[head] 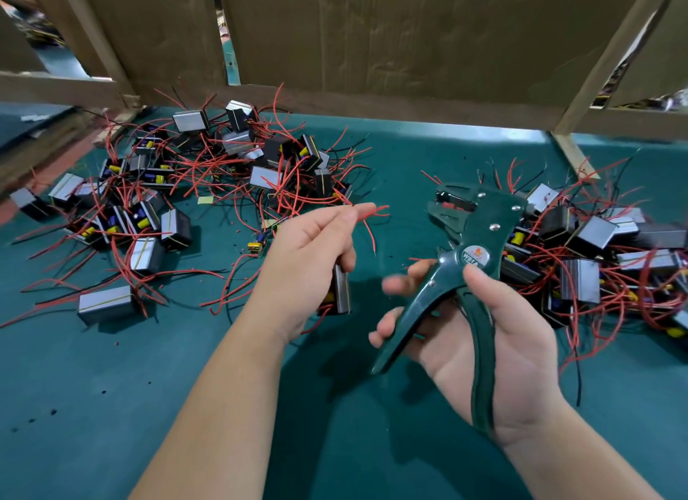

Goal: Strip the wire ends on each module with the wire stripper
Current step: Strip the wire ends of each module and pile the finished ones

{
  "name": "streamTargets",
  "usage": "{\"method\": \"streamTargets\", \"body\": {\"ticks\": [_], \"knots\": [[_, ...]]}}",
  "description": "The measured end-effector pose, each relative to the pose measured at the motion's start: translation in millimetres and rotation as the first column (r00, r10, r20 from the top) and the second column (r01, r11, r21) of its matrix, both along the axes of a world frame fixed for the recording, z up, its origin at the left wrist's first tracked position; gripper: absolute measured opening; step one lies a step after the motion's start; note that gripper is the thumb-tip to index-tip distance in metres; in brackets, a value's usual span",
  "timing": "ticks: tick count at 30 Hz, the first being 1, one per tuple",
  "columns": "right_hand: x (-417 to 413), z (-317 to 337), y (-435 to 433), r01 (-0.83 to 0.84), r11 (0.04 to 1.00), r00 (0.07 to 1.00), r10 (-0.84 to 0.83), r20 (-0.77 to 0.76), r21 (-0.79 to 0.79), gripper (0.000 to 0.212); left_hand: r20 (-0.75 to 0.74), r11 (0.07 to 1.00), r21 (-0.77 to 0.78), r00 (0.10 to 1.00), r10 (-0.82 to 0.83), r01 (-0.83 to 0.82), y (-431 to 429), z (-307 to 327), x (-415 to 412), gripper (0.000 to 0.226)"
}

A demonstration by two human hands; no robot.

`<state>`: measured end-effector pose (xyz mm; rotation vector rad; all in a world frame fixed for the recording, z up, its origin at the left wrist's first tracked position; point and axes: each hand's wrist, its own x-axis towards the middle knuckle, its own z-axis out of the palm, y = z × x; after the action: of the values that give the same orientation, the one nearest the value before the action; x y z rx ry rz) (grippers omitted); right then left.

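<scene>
My left hand (309, 254) holds a small black-and-silver module (340, 293) against its palm and pinches that module's red wires (372, 213) between thumb and forefinger, the wire ends pointing right. My right hand (480, 336) grips the dark green wire stripper (465, 261) by its handles, which are spread apart. The stripper's jaws (452, 207) point up and left, a short gap away from the wire ends.
A pile of modules with red and black wires (186, 179) lies on the green mat at the left. Another pile (603, 254) lies at the right. Cardboard and wooden slats (372, 53) wall off the far side. Small insulation bits dot the mat (111, 425).
</scene>
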<state>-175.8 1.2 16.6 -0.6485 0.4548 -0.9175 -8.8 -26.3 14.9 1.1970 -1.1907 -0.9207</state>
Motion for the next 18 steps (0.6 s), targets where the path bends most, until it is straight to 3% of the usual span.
{"method": "streamTargets", "body": {"ticks": [3, 6, 8, 11, 12, 14, 16, 18], "knots": [[2, -3, 0, -0.046, 0.999, 0.998, 0.046, -0.031, -0.004, 0.063, -0.123, 0.998, 0.017, 0.990, 0.068, -0.067, -2, 0, 1, 0.038], [10, -5, 5, -0.195, 0.981, 0.979, 0.193, -0.064, -0.021, 0.070, -0.464, 0.996, 0.087, 0.886, 0.009, 0.036, -1, 4, -6, 0.035], [15, -7, 9, -0.245, 0.968, 0.966, 0.239, -0.095, -0.052, 0.063, -0.514, 0.987, 0.125, 0.857, -0.019, 0.098, 0, 6, -12, 0.032], [13, -13, 11, -0.199, 0.977, 0.968, 0.184, -0.170, -0.078, 0.049, -0.384, 0.989, 0.141, 0.924, 0.005, 0.053, 0, 6, -13, 0.030], [11, -14, 10, -0.178, 0.980, 0.971, 0.161, -0.177, -0.085, 0.048, -0.286, 0.995, 0.093, 0.957, 0.057, -0.031, -1, 4, -9, 0.030], [7, -16, 8, -0.095, 0.987, 0.982, 0.072, -0.175, -0.127, 0.050, 0.067, 0.971, -0.069, 0.970, 0.233, -0.228, -3, -3, 2, 0.029], [2, -15, 4, 0.052, 0.982, 0.980, -0.085, -0.179, -0.182, 0.051, 0.318, 0.889, -0.265, 0.836, 0.447, -0.374, -4, -7, 14, 0.026], [-4, -12, -1, 0.218, 0.945, 0.938, -0.272, -0.214, -0.245, 0.052, 0.372, 0.789, -0.342, 0.697, 0.613, -0.511, -3, -7, 25, 0.030]]}}
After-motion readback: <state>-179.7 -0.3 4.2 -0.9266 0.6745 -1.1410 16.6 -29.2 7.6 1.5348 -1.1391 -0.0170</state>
